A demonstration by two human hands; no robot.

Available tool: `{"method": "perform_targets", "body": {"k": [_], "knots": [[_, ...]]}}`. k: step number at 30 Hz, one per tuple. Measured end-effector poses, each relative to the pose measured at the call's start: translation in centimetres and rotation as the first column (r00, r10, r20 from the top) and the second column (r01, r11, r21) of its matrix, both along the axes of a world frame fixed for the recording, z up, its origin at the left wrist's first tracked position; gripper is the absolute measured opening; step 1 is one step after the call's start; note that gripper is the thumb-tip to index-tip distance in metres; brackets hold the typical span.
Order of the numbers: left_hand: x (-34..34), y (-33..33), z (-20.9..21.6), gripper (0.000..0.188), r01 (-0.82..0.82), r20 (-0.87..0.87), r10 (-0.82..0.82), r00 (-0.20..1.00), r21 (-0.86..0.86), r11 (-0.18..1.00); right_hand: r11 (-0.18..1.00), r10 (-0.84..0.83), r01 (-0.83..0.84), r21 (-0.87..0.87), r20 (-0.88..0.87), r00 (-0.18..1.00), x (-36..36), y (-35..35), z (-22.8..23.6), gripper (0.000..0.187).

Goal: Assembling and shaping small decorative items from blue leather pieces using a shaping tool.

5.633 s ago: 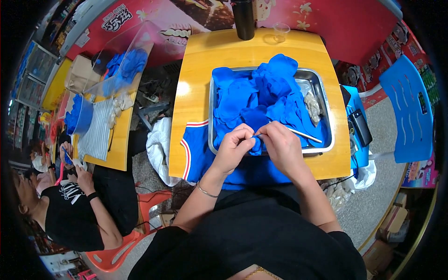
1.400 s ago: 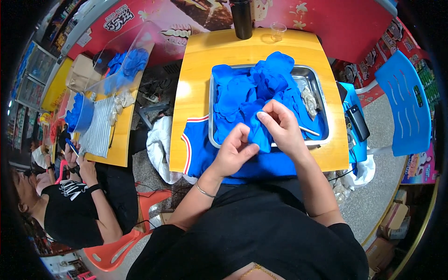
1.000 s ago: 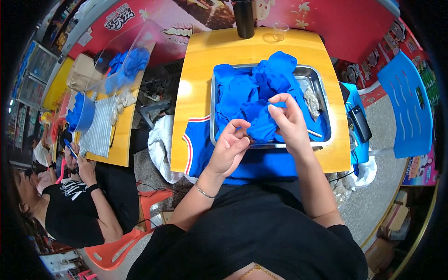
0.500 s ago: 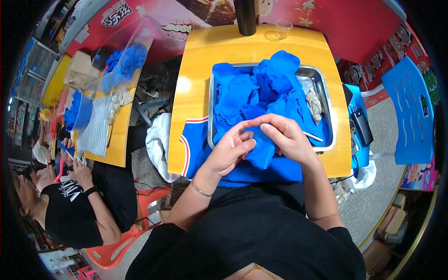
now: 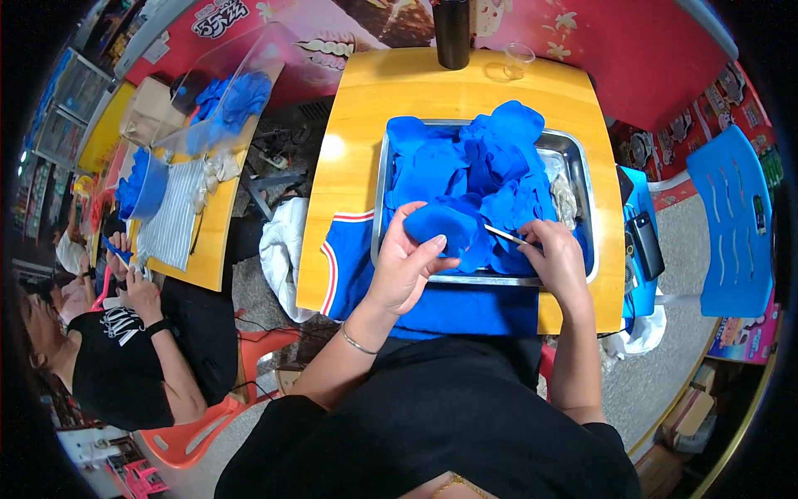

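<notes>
My left hand (image 5: 399, 274) grips a rounded blue fabric piece (image 5: 439, 224) between thumb and fingers, above the near left part of a metal tray (image 5: 588, 212). Pinched in my right hand (image 5: 557, 259) is a thin whitish stick (image 5: 504, 234), its far end pointing left toward that piece. I cannot tell whether the tip touches the cloth. A heap of similar blue fabric pieces (image 5: 499, 162) fills most of the tray. At the tray's right side lies a crumpled clear bag (image 5: 564, 200) with pale contents.
A blue garment with red-white trim (image 5: 349, 258) lies under the tray on the yellow table (image 5: 357, 100). A black bottle (image 5: 451, 37) and a clear cup (image 5: 518, 60) stand at the back. A co-worker (image 5: 125, 358) sits at left; a blue chair (image 5: 727, 224) is at right.
My hands have moved apart. The left now holds the blue piece farther left, and the right has taken up the stick that lay at the tray's near right edge.
</notes>
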State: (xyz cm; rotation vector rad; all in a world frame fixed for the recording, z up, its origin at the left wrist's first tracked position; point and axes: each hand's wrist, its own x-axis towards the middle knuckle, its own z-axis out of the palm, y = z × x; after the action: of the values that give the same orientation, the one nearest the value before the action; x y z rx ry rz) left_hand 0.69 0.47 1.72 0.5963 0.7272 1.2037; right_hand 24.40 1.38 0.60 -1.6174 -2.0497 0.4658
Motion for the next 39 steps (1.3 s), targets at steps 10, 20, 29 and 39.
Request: {"method": "perform_targets", "body": {"k": [10, 20, 29, 39], "knots": [[-1.3, 1.1, 0.0, 0.038, -0.031, 0.137, 0.014, 0.99, 0.123, 0.992, 0.972, -0.013, 0.08, 0.223, -0.287, 0.958, -0.7, -1.3, 2.7, 0.01], [-1.6, 1.1, -0.2, 0.045, -0.079, 0.302, 0.055, 0.952, 0.068, 0.995, 0.972, 0.073, -0.008, 0.234, -0.269, 0.96, -1.6, -3.2, 2.7, 0.011], [-1.2, 0.9, -0.2, 0.044, -0.117, 0.281, 0.089, 0.956, 0.087, 0.989, 0.962, 0.022, 0.048, 0.267, -0.252, 0.967, -2.3, -3.2, 2.5, 0.011], [-1.0, 0.4, -0.6, 0.019, -0.076, 0.214, 0.054, 0.975, 0.098, 0.992, 0.965, -0.02, 0.089, 0.246, -0.271, 0.962, -3.3, -3.1, 2.7, 0.016]]}}
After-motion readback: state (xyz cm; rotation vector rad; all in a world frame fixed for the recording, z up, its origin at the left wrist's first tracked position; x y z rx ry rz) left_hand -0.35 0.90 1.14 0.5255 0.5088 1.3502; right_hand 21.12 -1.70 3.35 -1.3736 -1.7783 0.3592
